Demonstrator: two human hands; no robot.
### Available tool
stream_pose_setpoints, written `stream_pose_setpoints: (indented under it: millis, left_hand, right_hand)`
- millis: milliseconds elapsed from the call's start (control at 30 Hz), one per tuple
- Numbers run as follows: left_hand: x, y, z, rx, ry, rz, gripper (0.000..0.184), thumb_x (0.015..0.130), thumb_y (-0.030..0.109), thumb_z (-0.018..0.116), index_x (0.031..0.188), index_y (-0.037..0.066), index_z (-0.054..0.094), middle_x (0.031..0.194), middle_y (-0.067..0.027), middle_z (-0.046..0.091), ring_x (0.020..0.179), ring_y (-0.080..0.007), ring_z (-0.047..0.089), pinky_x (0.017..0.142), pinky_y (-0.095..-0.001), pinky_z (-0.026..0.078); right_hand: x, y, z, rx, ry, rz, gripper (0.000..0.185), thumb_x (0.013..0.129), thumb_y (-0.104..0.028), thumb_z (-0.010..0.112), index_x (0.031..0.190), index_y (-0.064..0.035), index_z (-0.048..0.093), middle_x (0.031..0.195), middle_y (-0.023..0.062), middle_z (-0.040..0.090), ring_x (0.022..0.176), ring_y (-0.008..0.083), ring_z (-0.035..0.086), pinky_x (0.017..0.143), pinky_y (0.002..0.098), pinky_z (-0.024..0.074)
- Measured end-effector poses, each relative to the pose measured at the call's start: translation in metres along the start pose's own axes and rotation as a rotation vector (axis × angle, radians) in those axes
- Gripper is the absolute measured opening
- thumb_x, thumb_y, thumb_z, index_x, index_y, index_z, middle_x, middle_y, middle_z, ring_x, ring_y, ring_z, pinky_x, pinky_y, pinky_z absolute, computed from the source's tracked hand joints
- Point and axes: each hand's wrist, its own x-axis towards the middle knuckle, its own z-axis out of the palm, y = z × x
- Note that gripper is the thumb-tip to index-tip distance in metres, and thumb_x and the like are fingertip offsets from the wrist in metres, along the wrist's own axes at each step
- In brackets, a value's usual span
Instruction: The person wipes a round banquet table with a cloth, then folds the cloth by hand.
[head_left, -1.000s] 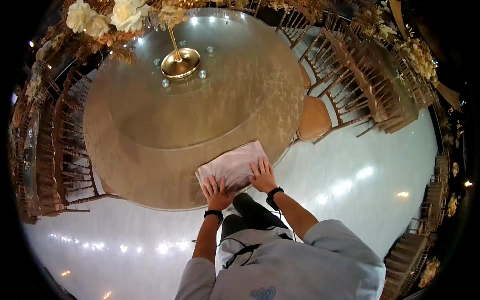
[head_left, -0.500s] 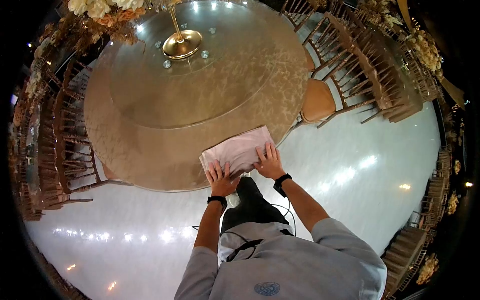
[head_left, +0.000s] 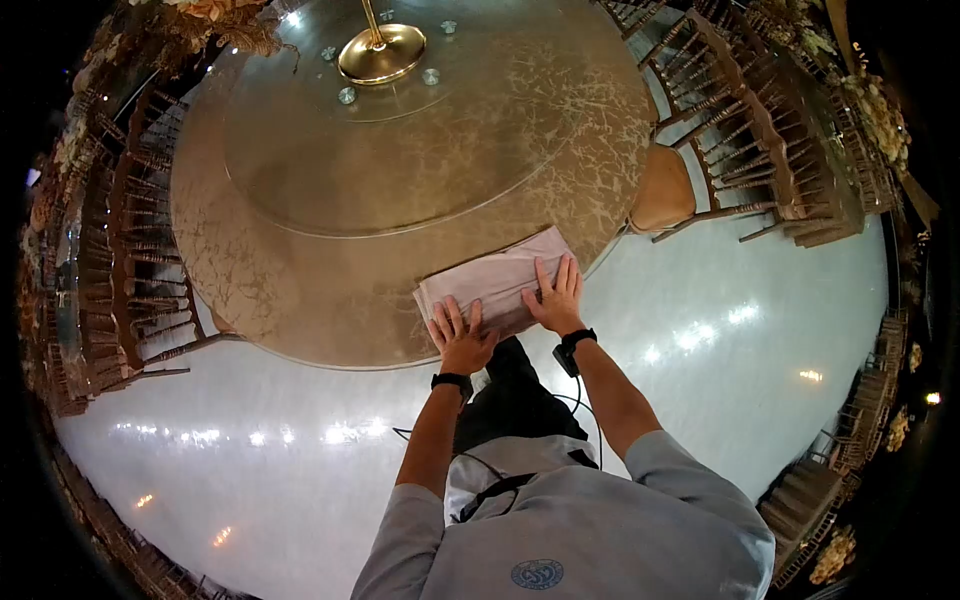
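A folded pale pink cloth (head_left: 490, 275) lies on the near edge of the round table (head_left: 330, 300), its long side slanting up to the right. My left hand (head_left: 463, 335) rests on the cloth's near left part with the fingers spread. Flat on its right part lies my right hand (head_left: 556, 297), fingers also apart. Both palms are toward the cloth, and neither hand grips it. Each wrist wears a black band, and a cable runs down from the right one.
A raised round glass turntable (head_left: 370, 190) carries a gold stand base (head_left: 381, 54) with small clear pieces around it. Wooden chairs (head_left: 155, 230) stand at the left, and a chair with a tan seat (head_left: 662, 188) at the right. The shiny white floor (head_left: 700, 400) shows reflected lights.
The view has shifted, so the table and gold base sit higher in the frame. Both hands still lie spread on the folded cloth.
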Motion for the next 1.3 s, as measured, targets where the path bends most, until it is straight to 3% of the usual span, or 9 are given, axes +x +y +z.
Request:
stream_pose_setpoints:
  millis: [167,333,400,600,933,1133,1300]
  left_hand:
    - [0.008,0.001,-0.001,0.029,0.077,0.054,0.075,0.086,0.056,0.051,0.149,0.026,0.023,0.155,-0.0252,-0.001,0.14,-0.0491,-0.005,0.107,-0.0662,-0.004]
    - [0.024,0.008,-0.005,0.009,0.11,0.067,0.075,0.086,0.055,0.051,0.149,0.026,0.024,0.155,-0.0264,0.0,0.14,-0.05,-0.003,0.106,-0.0669,-0.004]
    - [0.033,0.014,-0.01,0.024,-0.002,0.012,0.074,0.086,0.055,0.05,0.149,0.026,0.024,0.155,-0.0264,0.0,0.14,-0.0499,-0.004,0.106,-0.0665,-0.005]
    - [0.073,0.042,-0.025,0.031,-0.07,-0.062,0.073,0.088,0.055,0.047,0.149,0.024,0.024,0.155,-0.0251,-0.003,0.14,-0.0484,-0.009,0.107,-0.0641,-0.007]
    - [0.151,0.073,-0.037,0.009,-0.076,-0.149,0.071,0.089,0.057,0.045,0.148,0.022,0.028,0.155,-0.0257,-0.003,0.141,-0.047,-0.009,0.107,-0.0643,-0.006]
    - [0.195,0.09,-0.04,0.087,-0.034,-0.227,0.071,0.09,0.057,0.043,0.149,0.021,0.026,0.155,-0.0266,-0.004,0.141,-0.0468,-0.01,0.108,-0.0639,-0.004]
    - [0.219,0.1,-0.036,0.077,0.139,-0.284,0.069,0.09,0.055,0.045,0.148,0.02,0.03,0.155,-0.0257,0.001,0.142,-0.045,-0.007,0.109,-0.0618,-0.003]
  right_hand:
    - [0.007,0.007,-0.005,0.04,0.061,-0.051,0.071,0.083,-0.05,0.058,0.145,-0.0233,0.037,0.148,0.0319,0.02,0.135,0.0488,0.022,0.108,0.0579,0.0184]
    - [0.022,0.013,-0.016,0.027,-0.035,-0.046,0.069,0.083,-0.049,0.059,0.144,-0.0222,0.039,0.148,0.0301,0.021,0.135,0.0471,0.023,0.108,0.0558,0.0202]
    - [0.032,0.016,-0.017,0.04,-0.031,-0.061,0.069,0.083,-0.049,0.059,0.143,-0.0227,0.039,0.148,0.0297,0.021,0.135,0.0466,0.023,0.108,0.0559,0.02]
    - [0.069,0.043,-0.02,0.069,-0.054,-0.099,0.067,0.084,-0.05,0.059,0.143,-0.0251,0.04,0.15,0.0272,0.022,0.137,0.0442,0.022,0.109,0.0555,0.0185]
    - [0.156,0.077,-0.016,0.071,-0.101,-0.145,0.067,0.083,-0.052,0.059,0.142,-0.0267,0.041,0.15,0.0254,0.023,0.137,0.0424,0.024,0.11,0.0539,0.0195]
    - [0.215,0.095,-0.004,0.111,-0.099,-0.219,0.065,0.085,-0.053,0.058,0.142,-0.0264,0.042,0.151,0.0233,0.022,0.137,0.0425,0.023,0.11,0.0544,0.0182]
    - [0.253,0.1,-0.005,0.104,-0.165,-0.242,0.064,0.087,-0.055,0.055,0.143,-0.0278,0.039,0.153,0.0222,0.017,0.139,0.0409,0.018,0.111,0.0542,0.0166]
